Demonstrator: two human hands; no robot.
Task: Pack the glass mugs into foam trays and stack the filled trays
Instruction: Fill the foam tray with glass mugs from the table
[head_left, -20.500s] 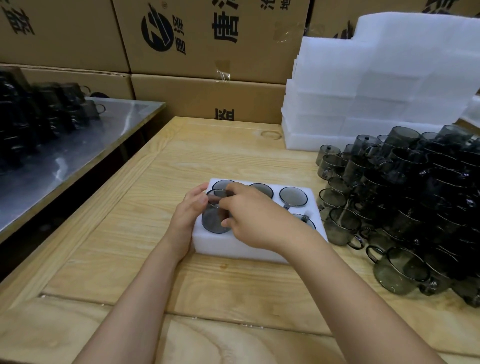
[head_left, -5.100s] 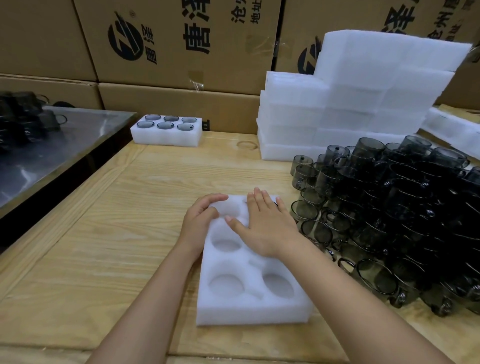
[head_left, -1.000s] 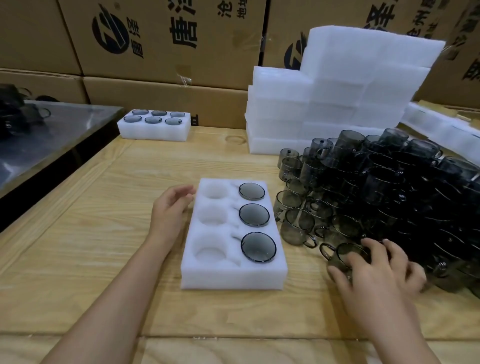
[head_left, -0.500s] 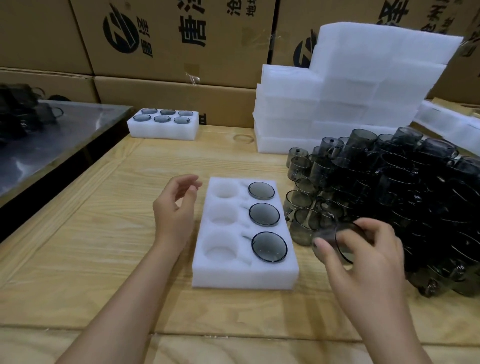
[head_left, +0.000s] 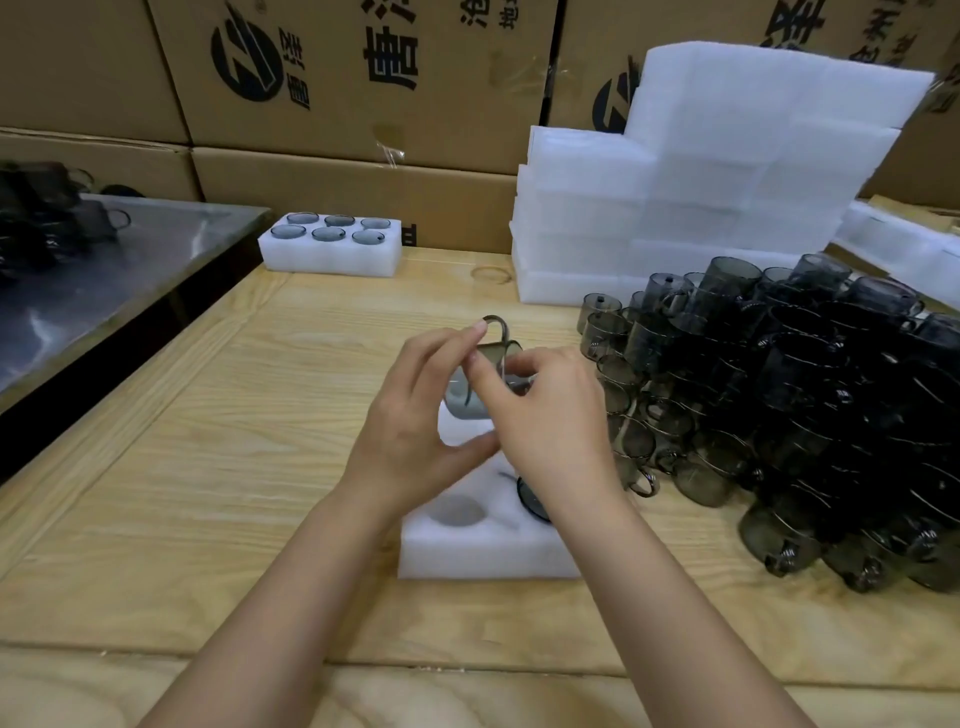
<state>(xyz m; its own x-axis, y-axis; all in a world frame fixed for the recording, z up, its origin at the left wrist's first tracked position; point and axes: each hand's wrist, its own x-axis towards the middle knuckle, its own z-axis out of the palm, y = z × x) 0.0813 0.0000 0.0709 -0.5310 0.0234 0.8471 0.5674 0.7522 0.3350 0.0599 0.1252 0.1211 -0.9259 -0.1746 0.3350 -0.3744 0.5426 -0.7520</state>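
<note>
Two hands meet over the wooden table (head_left: 234, 467), and in the head view they share one glass mug (head_left: 464, 402). The left hand (head_left: 410, 431) has its fingers curled round the smoky body, with a fingertip up against the handle loop, which sticks up on the far side. The right hand (head_left: 545, 431) comes in from the right and its fingers are closed on the same mug, pinching it near the rim. The mug is tipped over, off the upright, and held above the far end of the near foam tray (head_left: 483, 551). That tray lies lengthwise under both wrists. One round pocket (head_left: 457, 512) at its near left shows bare, and beside it the dark rim of a seated mug (head_left: 527, 501) peeks out past the right wrist. How the far pockets stand I cannot tell, because the hands cover them.

Off to the right sits a big pile of dark mugs (head_left: 805, 405), heaped several deep. Behind it rises a stack of white foam trays (head_left: 701, 182). At the far left edge of the table a filled tray (head_left: 332, 254) sits with six mugs, up against the cardboard boxes (head_left: 363, 78). A metal table (head_left: 104, 270) stands to the left.
</note>
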